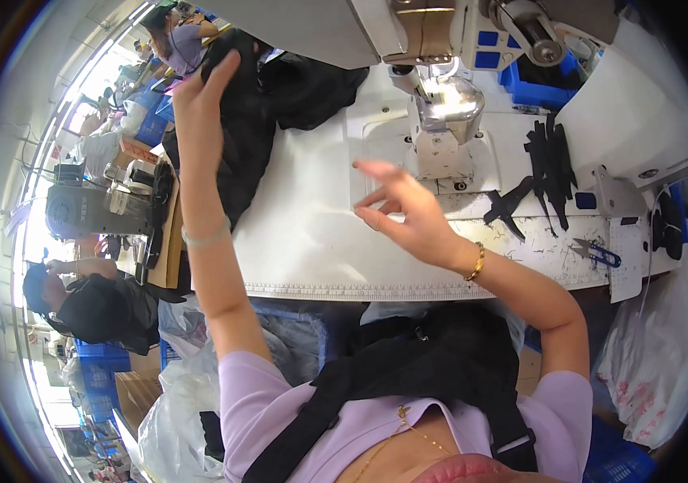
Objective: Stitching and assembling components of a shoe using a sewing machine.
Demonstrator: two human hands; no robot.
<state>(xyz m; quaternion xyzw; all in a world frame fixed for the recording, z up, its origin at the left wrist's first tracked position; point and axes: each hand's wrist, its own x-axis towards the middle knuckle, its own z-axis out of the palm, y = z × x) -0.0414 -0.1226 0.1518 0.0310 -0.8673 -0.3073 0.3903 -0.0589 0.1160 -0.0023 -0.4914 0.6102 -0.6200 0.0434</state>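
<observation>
Half the black fabric (239, 121) hides behind the left hand (203, 88) gripping it; right hand (400, 209) hovers spread, empty.

I'm seeing black fabric (239, 121) at 11 o'clock on the white table (311, 241), black strips (549, 157) at 2, blue-handled snips (597, 253) at 3, lilac sleeves.

Left hand (203, 88) fingertips blurred against black fabric (243, 121), sewing machine (440, 48) head cut off at top edge, needle too small to tell
</observation>
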